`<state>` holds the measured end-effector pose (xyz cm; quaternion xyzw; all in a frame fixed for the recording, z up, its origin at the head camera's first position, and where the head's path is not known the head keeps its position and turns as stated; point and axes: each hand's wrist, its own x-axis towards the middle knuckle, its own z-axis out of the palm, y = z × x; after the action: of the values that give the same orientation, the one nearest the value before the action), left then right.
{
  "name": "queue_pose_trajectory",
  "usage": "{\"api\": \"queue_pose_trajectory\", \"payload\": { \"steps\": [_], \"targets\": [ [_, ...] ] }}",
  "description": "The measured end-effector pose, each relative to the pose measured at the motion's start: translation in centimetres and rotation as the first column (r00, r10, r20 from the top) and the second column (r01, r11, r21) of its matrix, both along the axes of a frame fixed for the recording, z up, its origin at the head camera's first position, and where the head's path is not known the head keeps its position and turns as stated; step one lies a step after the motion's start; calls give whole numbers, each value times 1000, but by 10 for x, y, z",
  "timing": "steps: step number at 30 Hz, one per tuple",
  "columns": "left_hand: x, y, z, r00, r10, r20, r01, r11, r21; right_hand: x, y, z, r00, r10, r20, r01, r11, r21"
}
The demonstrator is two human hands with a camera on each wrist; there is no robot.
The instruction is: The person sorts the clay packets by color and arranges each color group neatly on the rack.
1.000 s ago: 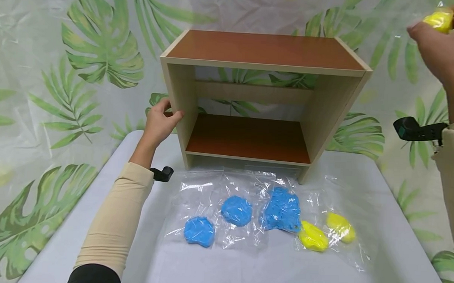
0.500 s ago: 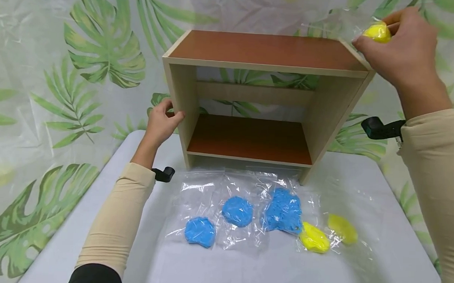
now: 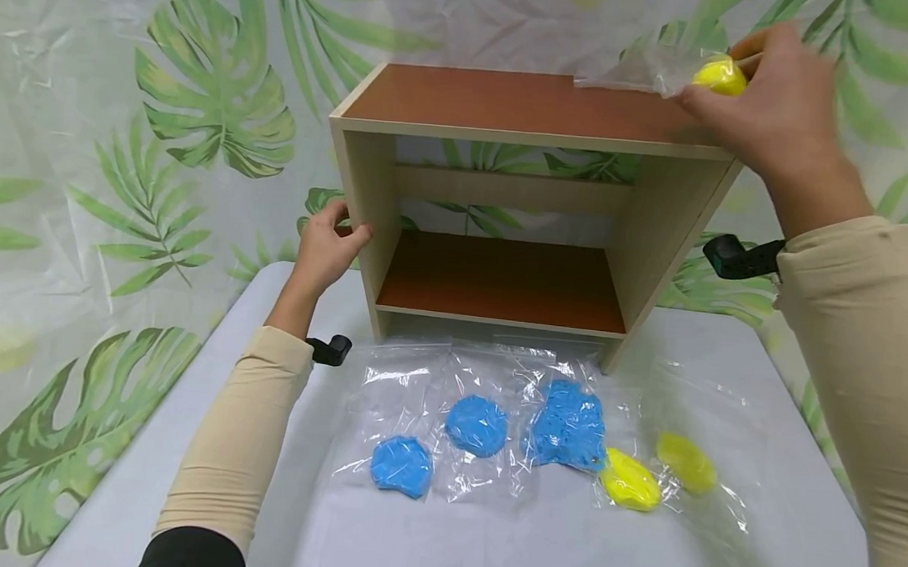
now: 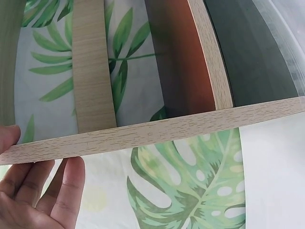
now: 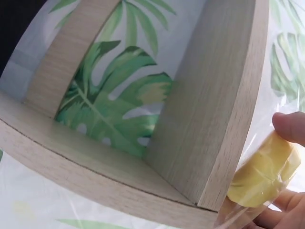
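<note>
A small wooden shelf unit (image 3: 531, 101) with brown boards and pale side panels stands on the table. My left hand (image 3: 326, 241) pinches the front edge of its left side panel (image 4: 143, 133), thumb on the inner face and fingers outside. Over the top board's right end, my right hand (image 3: 786, 111) grips a lump of yellow clay (image 3: 720, 75) in a clear plastic bag (image 3: 627, 71). The bag's loose end trails left over the board. In the right wrist view the yellow clay (image 5: 264, 171) shows between thumb and fingers, beside the shelf's corner.
In front of the shelf, bagged blue clay lumps (image 3: 401, 466), (image 3: 476, 426), (image 3: 567, 425) lie on the white tabletop (image 3: 430, 541). Two bagged yellow lumps (image 3: 631, 480), (image 3: 686, 463) lie to their right. A leaf-patterned sheet (image 3: 61, 136) hangs behind.
My right hand has moved left and slightly down with the bagged yellow clay, from the upper right corner to over the shelf's top right end. The left hand stays on the side panel.
</note>
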<state>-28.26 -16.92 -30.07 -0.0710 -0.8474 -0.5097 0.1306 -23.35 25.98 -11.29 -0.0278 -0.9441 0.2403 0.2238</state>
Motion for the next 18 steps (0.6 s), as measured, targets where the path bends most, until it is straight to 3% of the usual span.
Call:
{"api": "queue_pose_trajectory", "payload": {
  "steps": [6,13,18],
  "targets": [
    [-1,1,-1,1000,1,-11,-1,1000,4,-5,-4,-4,998,38,41,-40,998,54],
    [-3,1,-3,1000,2,-8,-2,1000,5,-11,-6,-14,991,130,9,-130,981,143],
    [-3,0,-4,1000,1,-14,-1,1000,7,-13,-7,-18,986,166,-4,-164,976,144]
  ]
}}
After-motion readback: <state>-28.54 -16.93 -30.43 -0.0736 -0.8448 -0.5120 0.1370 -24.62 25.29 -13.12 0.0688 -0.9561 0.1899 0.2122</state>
